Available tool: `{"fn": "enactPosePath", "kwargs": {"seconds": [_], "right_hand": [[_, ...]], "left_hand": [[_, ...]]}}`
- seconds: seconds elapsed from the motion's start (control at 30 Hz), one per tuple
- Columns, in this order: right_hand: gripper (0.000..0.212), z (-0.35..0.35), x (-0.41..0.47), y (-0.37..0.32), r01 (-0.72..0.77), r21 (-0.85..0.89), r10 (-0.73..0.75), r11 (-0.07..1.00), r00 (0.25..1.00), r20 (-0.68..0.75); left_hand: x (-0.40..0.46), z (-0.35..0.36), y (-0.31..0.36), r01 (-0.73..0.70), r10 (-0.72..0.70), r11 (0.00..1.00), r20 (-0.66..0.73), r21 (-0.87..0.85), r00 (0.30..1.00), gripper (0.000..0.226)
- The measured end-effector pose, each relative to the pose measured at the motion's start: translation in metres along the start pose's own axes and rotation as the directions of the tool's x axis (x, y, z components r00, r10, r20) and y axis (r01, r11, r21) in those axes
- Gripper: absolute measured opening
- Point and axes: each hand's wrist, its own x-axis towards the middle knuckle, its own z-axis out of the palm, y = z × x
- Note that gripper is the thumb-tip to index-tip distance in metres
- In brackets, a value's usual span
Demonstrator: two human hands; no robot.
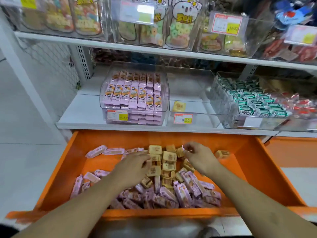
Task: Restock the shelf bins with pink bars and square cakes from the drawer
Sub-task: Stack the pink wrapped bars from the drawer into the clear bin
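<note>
Step in hand, as judged from the layout: gathering square cakes (pixel 162 162) from the open orange drawer (pixel 267 169) for transfer to the shelf bins. The pink-bar bin (pixel 134 97) on the shelf at 12 o'clock is already filled in neat rows. The clear bin (pixel 188 100) just beside it at 3 o'clock holds a single square cake (pixel 179 106), so the cakes are the outstanding stock. Both hands work over the cake cluster at the drawer's centre-rear. The left hand (pixel 133 166) lies at the cluster's 9 o'clock edge, its fingers (pixel 145 160) curled down against the cakes; whether they enclose a cake cannot be told, since the hand covers the contact. The right hand (pixel 199 156) lies at the cluster's 3 o'clock edge, its fingers appearing to pinch the crimped end of a cake wrapper (pixel 186 151). Motion blur limits certainty here. Loose pink bars (pixel 181 191) fill the drawer at 6 o'clock of the cakes, between the forearms. More pink bars lie scattered toward 9 and 10 o'clock. One stray cake (pixel 222 154) sits apart at 3 o'clock of the right hand. The next move calls for a secure hold on several cakes, a lift clear of the drawer's rear wall, and placement into the near-empty bin at 12 o'clock, without dragging pink bars along.
</note>
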Motion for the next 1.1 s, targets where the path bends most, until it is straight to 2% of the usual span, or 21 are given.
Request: {"fn": "enactPosePath", "kwargs": {"seconds": [0.17, 0.27, 0.4, 0.47, 0.53, 0.63, 0.77, 0.9, 1.0, 1.1], "right_hand": [[0.027, 0.031, 0.021, 0.041, 0.014, -0.199, 0.032, 0.980, 0.974, 0.225], [0.046, 0.045, 0.036, 0.063, 0.018, -0.215, 0.061, 0.976, 0.932, 0.358], [0.046, 0.073, 0.053, 0.083, 0.017, -0.186, 0.084, 0.982, 0.848, 0.523], [0.052, 0.089, 0.059, 0.092, 0.021, -0.183, 0.097, 0.983, 0.786, 0.611], [0.058, 0.101, 0.065, 0.098, 0.054, -0.182, 0.079, 0.982, 0.755, 0.651], [0.038, 0.119, 0.067, 0.106, 0.162, -0.262, 0.041, 0.951, 0.776, 0.629], [0.024, 0.129, 0.069, 0.115, 0.219, -0.310, -0.018, 0.925, 0.841, 0.540], [0.033, 0.101, 0.069, 0.095, 0.168, -0.253, -0.024, 0.953, 0.871, 0.490], [0.038, 0.069, 0.067, 0.070, 0.142, -0.159, -0.060, 0.977, 0.899, 0.434], [0.043, 0.025, 0.059, 0.033, 0.192, -0.096, -0.147, 0.977, 0.923, 0.356]], "left_hand": [[0.013, 0.060, 0.006, -0.050, 0.052, 0.999, 0.188, -0.015, 0.981, 0.039], [0.029, 0.087, 0.008, -0.062, 0.053, 0.998, 0.287, 0.023, 0.957, 0.040], [0.053, 0.114, 0.006, -0.058, 0.036, 0.997, 0.379, 0.049, 0.925, 0.044], [0.064, 0.125, 0.005, -0.049, 0.028, 0.998, 0.434, 0.038, 0.901, 0.038], [0.075, 0.138, 0.001, -0.045, 0.015, 0.998, 0.475, 0.053, 0.880, 0.025], [0.081, 0.152, -0.002, -0.014, -0.015, 0.999, 0.532, 0.051, 0.847, 0.036], [0.080, 0.150, -0.002, 0.005, -0.010, 1.000, 0.474, 0.012, 0.881, 0.035], [0.073, 0.125, 0.005, 0.096, -0.059, 0.992, 0.358, -0.085, 0.932, 0.031], [0.065, 0.089, 0.014, 0.143, -0.073, 0.969, 0.320, -0.201, 0.945, 0.018], [0.054, 0.036, 0.029, 0.136, -0.068, 0.964, 0.281, -0.230, 0.957, 0.015]]}}
